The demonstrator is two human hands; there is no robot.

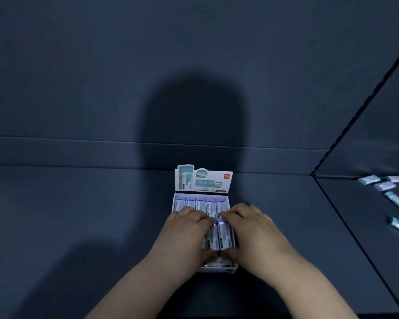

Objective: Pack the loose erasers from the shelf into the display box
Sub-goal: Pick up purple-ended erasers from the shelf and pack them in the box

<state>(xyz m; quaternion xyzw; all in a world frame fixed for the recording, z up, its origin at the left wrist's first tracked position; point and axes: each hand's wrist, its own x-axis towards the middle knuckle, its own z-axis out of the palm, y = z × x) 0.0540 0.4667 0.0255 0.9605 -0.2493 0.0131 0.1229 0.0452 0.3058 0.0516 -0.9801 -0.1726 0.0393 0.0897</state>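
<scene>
erasers (214,237) in the display box (219,270) near the shelf (78,226) middle, long axes running front to back, near row pinched between curled fingertips of left hand (184,238) and right hand (251,233), loose erasers (381,186) well apart at the right edge, nearer the right hand, variously angled.

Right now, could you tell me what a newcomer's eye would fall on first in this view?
The bright white display box stands out at centre on the dark shelf, its printed lid flap upright and rows of erasers inside. Both hands press down on those rows, the left hand beside the right hand. At the far right, several loose erasers lie scattered on the shelf.
</scene>
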